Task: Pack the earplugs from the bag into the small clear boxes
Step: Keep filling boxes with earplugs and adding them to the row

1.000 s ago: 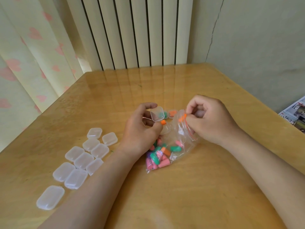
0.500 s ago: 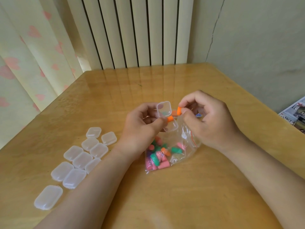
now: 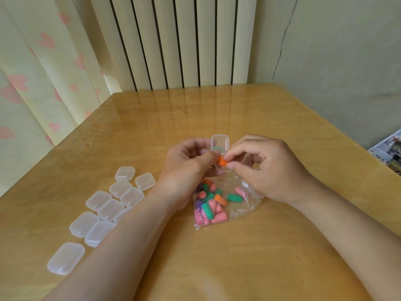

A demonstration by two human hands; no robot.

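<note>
Hidden: the base of the small clear hinged plastic box [image 3: 220,143] sits behind the left thumb and the right fingertips. Only its raised lid and a sliver of rim show plainly.
Hard to tell: a green smear shows through the lid. I cannot tell whether it is an earplug inside the box or something behind it.
Cut off: the printed papers [image 3: 388,153] run out of the right edge. One of the closed boxes is half covered by the left forearm.
Bag mouth: the top of the clear plastic zip bag [image 3: 245,205] lies under the right hand, so its seal cannot be read.
Left hand [image 3: 186,168]: its grip is clenched round the open box — thumb across the front, fingers curled behind — holding it above the worktop just beyond the bag.
Right hand [image 3: 267,168]: its grip is a tight thumb-and-forefinger pinch on one orange foam earplug [image 3: 223,168], at the box's opening, just beside the left thumb tip. The other fingers are loosely curled.
Loose earplugs [image 3: 209,205]: pink, green, orange and purple foam, heaped in the bag's near left corner, between the two wrists.
Closed boxes [image 3: 110,208]: a cluster of frosted clear cases lying flat on the glossy wooden worktop [image 3: 217,257], left of the left forearm and apart from the bag.
Lone box [image 3: 65,258]: lying nearest the camera, apart from the cluster.
</note>
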